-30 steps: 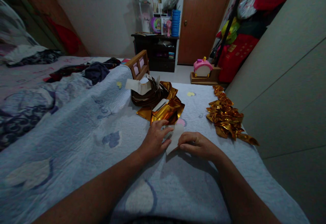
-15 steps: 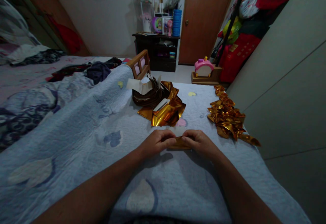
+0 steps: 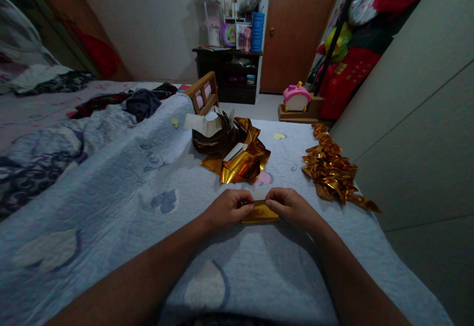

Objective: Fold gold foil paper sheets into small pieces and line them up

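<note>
Between my two hands, just over the bed, is a sheet of gold foil paper (image 3: 260,213) with a folded gold flap on the near side and a pale edge behind. My left hand (image 3: 234,206) pinches its left end, thumb on top. The right end is gripped by my right hand (image 3: 287,205) in the same way. Beyond them lies a stack of gold foil sheets (image 3: 246,163), loose and partly curled, with white undersides showing. Folded gold foil pieces (image 3: 329,168) are heaped in a row to the right.
A pale blue quilt (image 3: 148,247) with heart shapes covers the bed. At the bed's far end stands a wooden rail (image 3: 205,94). A pink toy (image 3: 296,98) sits beyond the bed, and a pale cabinet (image 3: 418,118) borders the right side. Rumpled clothes (image 3: 142,103) lie at left.
The gold paper has tilted, so more of its shiny folded flap shows between my thumbs. Both hands stay at nearly the same place, still pinching it.
</note>
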`<state>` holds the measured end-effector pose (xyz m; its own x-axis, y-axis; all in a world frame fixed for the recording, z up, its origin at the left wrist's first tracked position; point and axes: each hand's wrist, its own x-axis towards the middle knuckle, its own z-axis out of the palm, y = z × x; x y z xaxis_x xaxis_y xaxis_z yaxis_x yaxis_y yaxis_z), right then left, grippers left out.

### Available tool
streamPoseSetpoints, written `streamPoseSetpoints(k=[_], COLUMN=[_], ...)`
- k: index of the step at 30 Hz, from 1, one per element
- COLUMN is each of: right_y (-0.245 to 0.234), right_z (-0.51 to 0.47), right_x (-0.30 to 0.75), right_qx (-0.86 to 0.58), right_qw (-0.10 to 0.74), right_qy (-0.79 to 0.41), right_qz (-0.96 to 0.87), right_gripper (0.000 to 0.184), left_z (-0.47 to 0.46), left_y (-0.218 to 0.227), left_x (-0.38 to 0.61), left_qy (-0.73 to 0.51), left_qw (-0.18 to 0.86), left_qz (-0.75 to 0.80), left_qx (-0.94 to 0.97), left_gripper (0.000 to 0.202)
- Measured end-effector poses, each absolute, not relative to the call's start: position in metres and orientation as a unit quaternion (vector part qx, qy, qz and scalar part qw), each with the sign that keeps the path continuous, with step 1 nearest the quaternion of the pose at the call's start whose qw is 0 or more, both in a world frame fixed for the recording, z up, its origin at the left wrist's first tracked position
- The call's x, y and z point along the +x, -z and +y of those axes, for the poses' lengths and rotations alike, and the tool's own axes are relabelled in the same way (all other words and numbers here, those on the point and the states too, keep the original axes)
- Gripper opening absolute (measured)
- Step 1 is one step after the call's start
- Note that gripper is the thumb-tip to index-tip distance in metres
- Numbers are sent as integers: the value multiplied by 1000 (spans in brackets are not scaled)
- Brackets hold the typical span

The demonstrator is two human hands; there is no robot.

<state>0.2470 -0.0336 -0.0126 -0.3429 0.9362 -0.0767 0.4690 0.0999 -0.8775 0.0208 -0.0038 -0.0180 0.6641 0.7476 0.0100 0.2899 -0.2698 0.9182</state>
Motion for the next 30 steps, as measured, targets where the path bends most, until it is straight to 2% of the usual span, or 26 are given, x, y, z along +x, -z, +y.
streamPoseSetpoints(k=[3, 6, 14, 16, 19, 22, 30], right_y=[15, 15, 23, 28, 34, 37, 40], right_z=[-34, -35, -32, -31, -29, -29, -26], right_x=[245, 241, 235, 236, 236, 235, 235], right_qx=[-516, -533, -580, -594, -599, -597, -575], right_qw=[262, 255, 273, 271, 257, 236, 244], right_qy=[-432, -416, -312, -276, -215, -181, -160], right_qz=[-691, -691, -701, -706, -728, -745, -764], right_gripper=[15, 14, 7, 10, 18, 17, 17], left_z=[-4, -3, 0, 2, 3, 3, 6], left_y=[18, 17, 26, 29, 31, 31, 31], left_x=[22, 22, 20, 20, 19, 19, 20], left_qy=[-247, -243, -245, -247, -236, -219, -212], left_qw=[463, 374, 223, 201, 189, 192, 229], left_qz=[361, 402, 427, 423, 418, 415, 395], left_qx=[771, 800, 841, 848, 857, 862, 864], left_gripper=[18, 17, 11, 7, 6, 6, 8])
